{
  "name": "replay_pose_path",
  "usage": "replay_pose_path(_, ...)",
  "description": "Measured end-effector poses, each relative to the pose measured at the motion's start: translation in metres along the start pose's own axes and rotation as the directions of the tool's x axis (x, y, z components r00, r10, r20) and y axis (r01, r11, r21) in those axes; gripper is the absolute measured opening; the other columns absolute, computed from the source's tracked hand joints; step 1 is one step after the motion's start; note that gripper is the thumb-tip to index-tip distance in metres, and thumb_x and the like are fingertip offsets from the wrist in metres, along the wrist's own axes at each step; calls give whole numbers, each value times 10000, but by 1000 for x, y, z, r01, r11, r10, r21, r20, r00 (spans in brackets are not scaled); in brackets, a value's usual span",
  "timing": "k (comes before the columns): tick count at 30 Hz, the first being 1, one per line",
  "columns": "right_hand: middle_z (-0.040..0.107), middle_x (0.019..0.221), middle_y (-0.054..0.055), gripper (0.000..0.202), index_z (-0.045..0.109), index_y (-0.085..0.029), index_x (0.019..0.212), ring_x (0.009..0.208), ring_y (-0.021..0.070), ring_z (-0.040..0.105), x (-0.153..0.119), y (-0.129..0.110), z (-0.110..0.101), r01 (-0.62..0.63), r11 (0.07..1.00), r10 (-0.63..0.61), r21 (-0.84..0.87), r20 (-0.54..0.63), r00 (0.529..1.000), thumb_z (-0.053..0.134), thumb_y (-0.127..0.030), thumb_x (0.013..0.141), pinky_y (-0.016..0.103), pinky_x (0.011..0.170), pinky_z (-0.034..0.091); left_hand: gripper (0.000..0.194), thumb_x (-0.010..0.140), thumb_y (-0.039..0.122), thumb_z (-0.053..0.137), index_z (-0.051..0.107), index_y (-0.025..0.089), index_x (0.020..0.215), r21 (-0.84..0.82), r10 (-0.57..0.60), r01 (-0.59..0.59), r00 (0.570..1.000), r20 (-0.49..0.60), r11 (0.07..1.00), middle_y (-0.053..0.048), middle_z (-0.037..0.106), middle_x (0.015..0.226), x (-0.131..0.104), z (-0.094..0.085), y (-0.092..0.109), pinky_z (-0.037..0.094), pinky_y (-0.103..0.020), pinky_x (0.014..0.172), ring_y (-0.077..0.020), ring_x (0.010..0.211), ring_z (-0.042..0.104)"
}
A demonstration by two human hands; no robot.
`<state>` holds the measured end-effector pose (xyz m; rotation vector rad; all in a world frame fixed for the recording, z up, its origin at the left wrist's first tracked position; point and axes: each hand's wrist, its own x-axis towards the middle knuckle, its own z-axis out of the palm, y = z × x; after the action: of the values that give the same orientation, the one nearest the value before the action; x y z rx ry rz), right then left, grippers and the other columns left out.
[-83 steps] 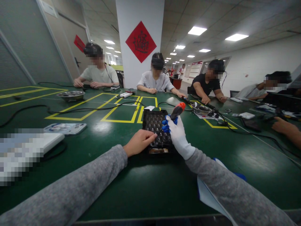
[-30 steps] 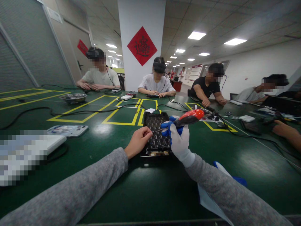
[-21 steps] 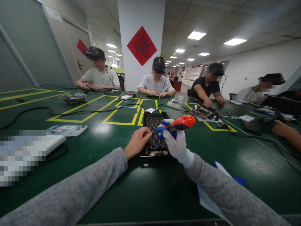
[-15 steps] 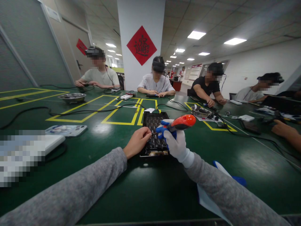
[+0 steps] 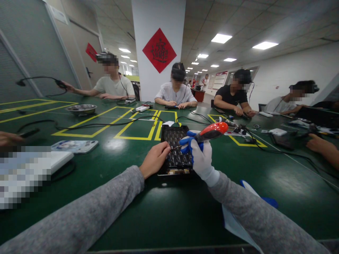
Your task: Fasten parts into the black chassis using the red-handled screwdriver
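A black open-cased electronic device (image 5: 177, 158) lies on the green table in front of me, its patterned inside facing up. My right hand (image 5: 201, 158), in a white and blue glove, grips a screwdriver (image 5: 213, 131) by its red and black handle. The screwdriver's thin shaft slants down to the left over the device. At the device's left edge, my bare left hand (image 5: 155, 159) has its fingers pinched together close to the shaft's tip. What those fingertips hold, if anything, is hidden.
Left of me lie a phone (image 5: 74, 146) and a white box (image 5: 60, 160). A metal bowl (image 5: 81, 109) and black cables (image 5: 106, 124) are farther back. A blue-white glove (image 5: 258, 194) rests by my right forearm. Several co-workers sit around the table; one hand (image 5: 9, 139) shows at the left edge.
My right hand has shifted slightly right, and the screwdriver handle has turned a little. At the far left, a co-worker now holds out a cable, and another person's hand has appeared.
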<state>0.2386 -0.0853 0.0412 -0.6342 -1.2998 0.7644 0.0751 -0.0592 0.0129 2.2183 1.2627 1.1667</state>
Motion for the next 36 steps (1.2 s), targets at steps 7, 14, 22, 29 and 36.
replay_pose_path(7,665,799,13,258,545,-190,1030,697,137,639,-1,-1,-1,1,1000,-2,19,12,1000,541,-341,820,281,629,548,270,894,332,358,487,174,718,14,-4,4,1000,-2,1000,11,513,695,0,0,-1,345,-257,637,-137,675,482)
replay_pose_path(14,667,823,17,281,553,-192,1027,693,140,640,-1,2,-1,-17,1000,17,15,3,1000,572,-348,794,302,653,553,222,872,310,397,497,173,729,35,-12,12,1000,8,999,19,512,676,1,0,-1,344,-251,615,-131,649,477)
replay_pose_path(22,662,819,22,289,562,-189,1019,640,128,624,0,1,-2,-28,999,29,-17,48,998,584,-355,783,300,639,546,221,867,301,387,471,174,707,30,-7,6,999,31,1000,12,502,683,2,-2,-1,346,-262,626,-137,656,470)
replay_pose_path(29,650,943,52,257,557,-201,1034,850,168,625,2,6,-10,101,992,-82,-78,219,972,562,-313,803,367,804,514,242,881,309,364,462,174,705,3,2,-2,999,48,1000,9,505,707,2,-3,-2,346,-265,646,-140,683,478)
replay_pose_path(36,653,916,41,244,531,-199,1034,751,139,620,2,7,-11,105,991,-86,-80,207,975,530,-326,825,349,780,510,249,881,312,358,447,175,692,-8,9,-9,999,38,1000,12,491,691,1,-3,-2,338,-260,637,-139,673,469)
